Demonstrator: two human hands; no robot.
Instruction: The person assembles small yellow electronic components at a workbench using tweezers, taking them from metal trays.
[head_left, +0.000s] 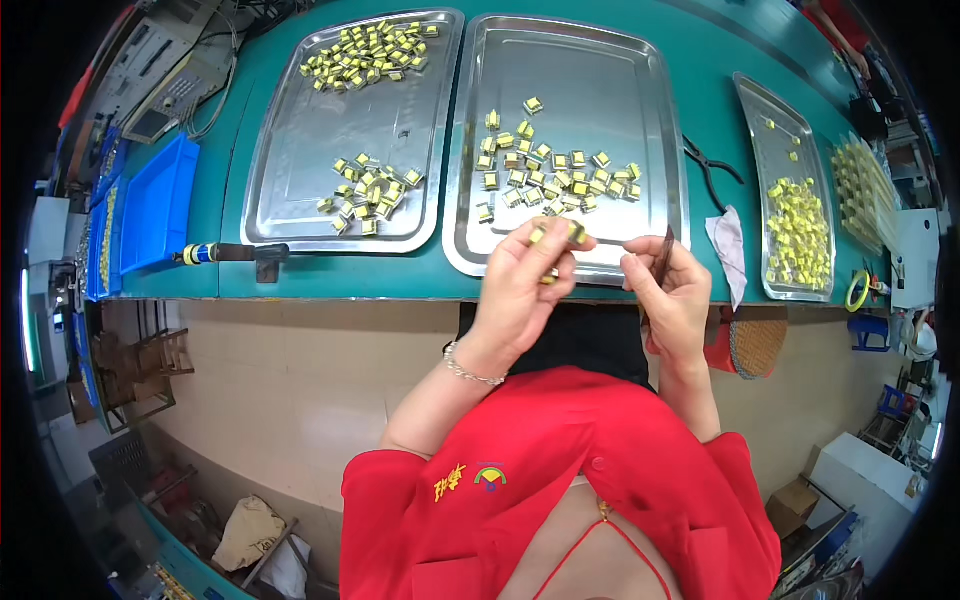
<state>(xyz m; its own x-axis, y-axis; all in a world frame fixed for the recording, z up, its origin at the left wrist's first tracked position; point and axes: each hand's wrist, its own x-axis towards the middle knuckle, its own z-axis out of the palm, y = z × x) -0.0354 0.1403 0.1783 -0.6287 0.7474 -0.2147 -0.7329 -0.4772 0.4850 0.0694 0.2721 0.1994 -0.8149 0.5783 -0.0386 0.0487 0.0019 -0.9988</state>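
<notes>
My left hand (pixel 525 290) is closed around small yellow-wrapped transformers (pixel 575 232), one at its fingertips and others between the fingers. Close by on the right, my right hand (pixel 675 295) grips a thin dark strip-like tool (pixel 665 252), its exact kind unclear. Both hands are over the front edge of the right metal tray (pixel 600 75). In that tray lies a loose spread of yellow transformers (pixel 540 175), just beyond my left hand. The left metal tray (pixel 290 130) bears two heaps of similar transformers, a far heap (pixel 370 55) and a near heap (pixel 370 192).
On the green table (pixel 350 275) are a hammer-like tool (pixel 265 255), a blue bin (pixel 160 210), pliers (pixel 712 170) and a pale cloth (pixel 728 255). Farther right stand a narrow tray (pixel 785 125) of yellow parts and a yellow tape roll (pixel 857 290). A stool (pixel 757 345) is below.
</notes>
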